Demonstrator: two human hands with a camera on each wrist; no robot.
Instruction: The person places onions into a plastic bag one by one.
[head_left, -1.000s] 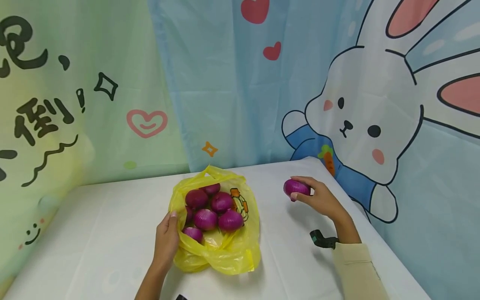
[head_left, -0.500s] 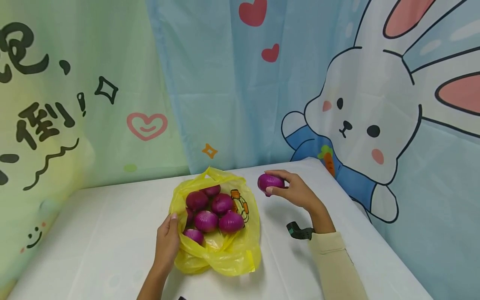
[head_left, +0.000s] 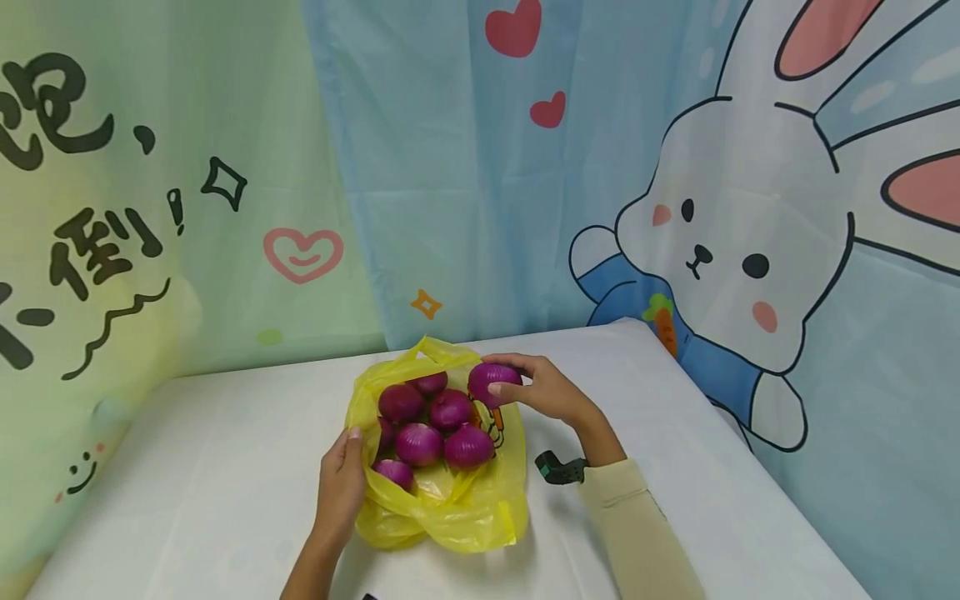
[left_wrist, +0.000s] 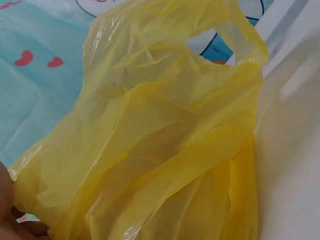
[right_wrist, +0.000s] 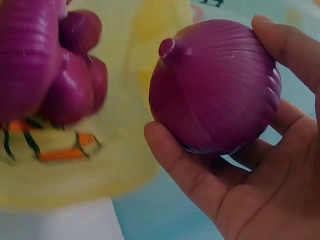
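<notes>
My right hand (head_left: 551,392) grips a purple onion (right_wrist: 215,87) between thumb and fingers, over the right edge of a yellow plastic bag (head_left: 442,529). Inside the bag's open mouth lie several more purple onions (head_left: 419,444). At the bag's left side, my left hand (head_left: 341,483) pinches the rim, thumb on top. The left wrist view is mostly filled by the bag's outer plastic (left_wrist: 165,135), with part of the left hand at its lower left corner. An orange and black print shows on the bag's inner right wall, partly behind the held onion.
A white-covered table (head_left: 225,467) lies under the bag. Behind it hangs a printed cloth (head_left: 450,167) with hearts, and a rabbit figure is on the right. A black wrist camera (head_left: 558,469) sits on the right wrist, low over the table.
My right hand has carried the onion leftward from beside the bag to over its right edge. The left hand keeps its hold on the rim.
</notes>
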